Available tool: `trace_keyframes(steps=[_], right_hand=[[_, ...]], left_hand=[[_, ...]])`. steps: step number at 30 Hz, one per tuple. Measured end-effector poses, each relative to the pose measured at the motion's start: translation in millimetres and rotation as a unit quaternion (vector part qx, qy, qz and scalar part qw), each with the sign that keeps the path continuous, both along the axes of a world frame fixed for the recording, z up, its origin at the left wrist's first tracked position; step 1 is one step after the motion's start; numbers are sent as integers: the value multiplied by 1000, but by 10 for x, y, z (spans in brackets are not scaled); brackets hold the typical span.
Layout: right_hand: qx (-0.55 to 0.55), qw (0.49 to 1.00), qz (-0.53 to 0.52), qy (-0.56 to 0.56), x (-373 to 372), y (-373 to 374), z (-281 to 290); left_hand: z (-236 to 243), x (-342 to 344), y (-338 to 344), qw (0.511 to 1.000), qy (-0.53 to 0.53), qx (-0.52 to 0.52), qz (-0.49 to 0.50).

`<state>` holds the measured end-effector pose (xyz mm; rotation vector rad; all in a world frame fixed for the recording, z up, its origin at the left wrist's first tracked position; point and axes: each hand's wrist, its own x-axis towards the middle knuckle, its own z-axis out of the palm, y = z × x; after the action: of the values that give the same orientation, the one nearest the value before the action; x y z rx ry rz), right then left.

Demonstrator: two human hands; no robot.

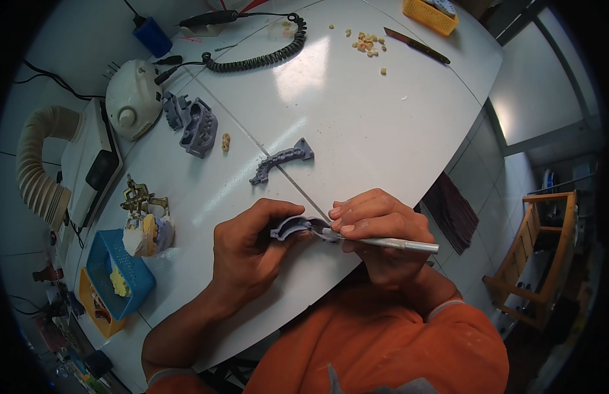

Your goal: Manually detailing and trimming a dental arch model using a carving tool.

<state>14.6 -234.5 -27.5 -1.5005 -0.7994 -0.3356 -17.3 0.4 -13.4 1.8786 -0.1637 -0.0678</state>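
My left hand (249, 246) is closed round a grey-blue curved dental model (293, 225), holding it just above the table's near edge. In my right hand (393, 226) is a slim silver-handled tool (406, 245), gripped like a pen. Its working end meets the model's inner curve on the right side, though my fingers partly hide the tip, so its exact kind does not show. A second grey-blue dental arch (281, 159) lies on the table just beyond my hands. Farther left sit thicker grey-blue dental model pieces (199, 128), beside a small tan tooth piece (226, 142).
Loose tan tooth pieces (366, 44) and a dark-handled knife (419, 46) lie at the far side. A coiled black cord (265, 64) runs from a white control unit (130, 98). At left stand an articulator with casts (147, 226), a blue basket (137, 269) and a ribbed hose (35, 164).
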Motion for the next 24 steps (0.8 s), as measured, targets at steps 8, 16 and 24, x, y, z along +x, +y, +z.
trace_keyframes(steps=[8,16,24], right_hand=[[34,999,-14,8,-17,33,-45],[94,991,-80,-47,-37,-12,-79],[-82,994,-71,-14,25,-118,61]], left_hand=[[12,1,-5,1000,-4,-3,-7],[15,-3,-4,1000,6,-13,-5],[10,-4,-11,1000,6,-8,0]])
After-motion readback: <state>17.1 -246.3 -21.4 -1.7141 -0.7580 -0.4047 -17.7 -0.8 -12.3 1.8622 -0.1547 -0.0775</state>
